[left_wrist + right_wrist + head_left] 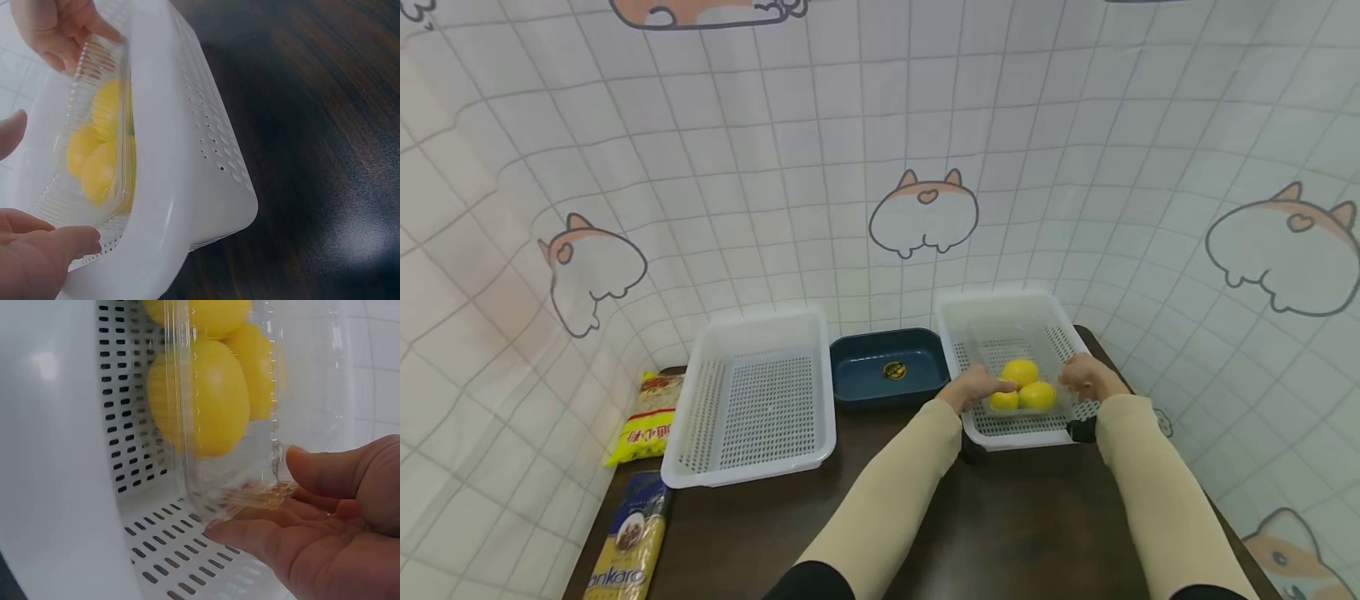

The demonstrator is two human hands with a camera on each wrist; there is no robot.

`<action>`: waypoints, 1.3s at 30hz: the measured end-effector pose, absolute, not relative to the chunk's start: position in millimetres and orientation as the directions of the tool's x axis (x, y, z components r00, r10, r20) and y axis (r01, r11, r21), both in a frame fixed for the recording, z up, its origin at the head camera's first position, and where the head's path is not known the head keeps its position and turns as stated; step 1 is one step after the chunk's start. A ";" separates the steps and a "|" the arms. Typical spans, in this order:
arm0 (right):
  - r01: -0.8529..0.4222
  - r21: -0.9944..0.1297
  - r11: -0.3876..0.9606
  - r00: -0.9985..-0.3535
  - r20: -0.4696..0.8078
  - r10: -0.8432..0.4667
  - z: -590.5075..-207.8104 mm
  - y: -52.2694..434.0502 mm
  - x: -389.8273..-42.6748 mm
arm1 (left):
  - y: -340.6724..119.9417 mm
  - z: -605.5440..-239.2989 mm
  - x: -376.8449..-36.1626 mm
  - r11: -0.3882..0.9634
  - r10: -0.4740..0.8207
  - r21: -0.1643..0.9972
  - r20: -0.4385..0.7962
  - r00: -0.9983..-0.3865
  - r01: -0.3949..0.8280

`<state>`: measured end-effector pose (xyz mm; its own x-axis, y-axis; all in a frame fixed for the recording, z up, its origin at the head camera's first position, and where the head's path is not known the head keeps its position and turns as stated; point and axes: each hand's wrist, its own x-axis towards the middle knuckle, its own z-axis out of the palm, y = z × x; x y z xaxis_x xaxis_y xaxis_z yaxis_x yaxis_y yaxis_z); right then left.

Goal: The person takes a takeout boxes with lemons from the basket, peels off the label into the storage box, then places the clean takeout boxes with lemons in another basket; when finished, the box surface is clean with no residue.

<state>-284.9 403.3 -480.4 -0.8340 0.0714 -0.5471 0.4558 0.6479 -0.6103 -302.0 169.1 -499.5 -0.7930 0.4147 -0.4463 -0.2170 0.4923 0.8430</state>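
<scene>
A clear plastic box [1030, 337] with several yellow lemons [1037, 395] inside is within the right white basket [997, 297]. In the head view the lemons gather at the box's near side. My left hand [972, 387] holds the box's left end, its fingers [69, 244] at the lower corner in the left wrist view. At the opposite end my right hand [1086, 377] grips the box. The right wrist view shows that thumb [325, 475] against the clear wall and the fingers under the end. Part of the left grip is hidden.
Left of the basket stands a dark blue tray [850, 400], then another white basket [748, 479]. A yellow bag [646, 421] and a blue and yellow packet [628, 537] lie at the table's left edge. A tiled-pattern curtain [790, 208] surrounds the dark table [1015, 517].
</scene>
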 end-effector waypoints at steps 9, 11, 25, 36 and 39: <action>0.479 -0.581 0.658 -0.836 -0.532 0.139 -479.7 399.1 -297.9 | 164.2 -489.3 -302.1 0.431 0.425 0.863 -0.452 -0.784 -0.264; 0.483 -0.578 0.658 -0.837 -0.526 0.152 -479.0 399.5 -300.2 | 163.4 -485.9 -301.3 0.419 0.430 0.868 -0.449 -0.783 -0.267; 0.272 -0.455 0.848 -0.950 -0.267 0.162 -449.8 367.1 -283.5 | 157.5 -476.5 -299.0 0.511 0.416 0.860 -0.255 -0.873 -0.008; 0.061 -0.369 0.928 -0.995 0.045 0.084 -452.7 317.4 -248.4 | 131.8 -463.7 -292.5 0.622 0.483 0.713 -0.024 -0.875 0.324; 0.015 -0.331 0.943 -0.992 0.112 0.055 -451.8 298.9 -238.3 | 120.4 -458.3 -287.0 0.668 0.478 0.630 0.044 -0.877 0.396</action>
<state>-238.3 298.9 -451.8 -0.9922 0.0551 0.1117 0.0151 0.9435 -0.3312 -287.0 120.4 -458.3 -0.8775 0.4775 0.0445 0.3956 0.6684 0.6299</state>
